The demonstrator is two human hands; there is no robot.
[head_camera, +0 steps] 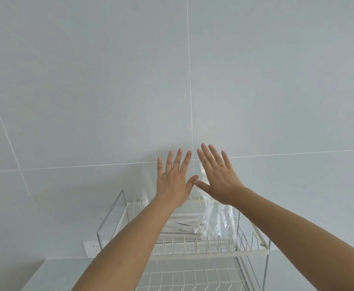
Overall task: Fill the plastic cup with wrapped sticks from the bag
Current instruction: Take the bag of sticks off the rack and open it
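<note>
I have both hands raised flat above the wire rack (209,252), left hand (175,181) and right hand (219,178) empty, fingers (180,157) spread apart, thumbs nearly touching. Below them, wrapped sticks (184,224) lie on the rack's top tier beside a clear bag (220,219). I cannot see a cup.

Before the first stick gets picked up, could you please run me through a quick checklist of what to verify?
1. Left hand free: ok, open, fingers spread, holding nothing.
2. Right hand free: ok, open and empty.
3. Wrapped sticks located: ok, lying on the upper tier of the wire rack.
4. Clear plastic bag located: ok, on the same tier, right of the sticks.
5. Plastic cup located: cannot tell; something clear stands behind the left hand, unclear.
6. Bag opening reachable: cannot tell.
</note>
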